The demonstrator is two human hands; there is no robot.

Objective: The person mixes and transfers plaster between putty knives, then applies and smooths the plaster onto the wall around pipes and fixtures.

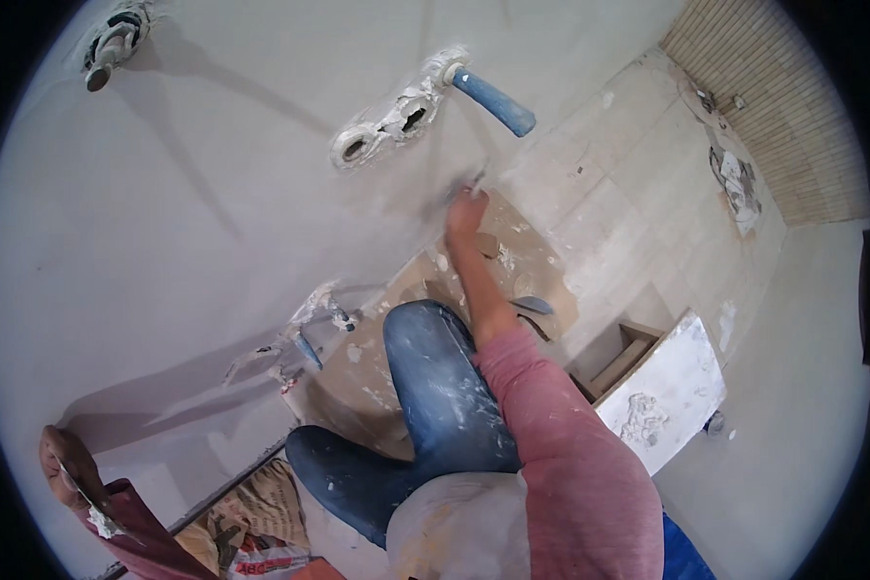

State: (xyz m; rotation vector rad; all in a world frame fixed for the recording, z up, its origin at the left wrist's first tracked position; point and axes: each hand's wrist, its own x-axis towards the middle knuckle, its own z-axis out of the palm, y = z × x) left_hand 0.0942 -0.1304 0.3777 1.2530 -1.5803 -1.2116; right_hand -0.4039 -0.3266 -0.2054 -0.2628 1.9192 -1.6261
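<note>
My right hand [467, 211] is stretched out to the plastered wall [242, 106], closed on a small putty knife [478, 180] that is smeared by motion. Below it lies a brown cardboard sheet [541, 253] spotted with white plaster. At the far left, my left hand [71, 466] is closed round a thin flat scraper [75, 486], seen nearly edge-on. White putty [103, 523] clings to that scraper's lower end. A blue pipe stub [493, 101] juts from the wall above my right hand, beside rough holes with pipe openings [355, 148].
Another pipe fitting [116, 48] sticks out at the upper left, and a smaller one with a blue stub [308, 351] sits low on the wall. A wooden box with a plaster-stained white top [672, 396] stands at my right. Bags [266, 507] lie at the lower left.
</note>
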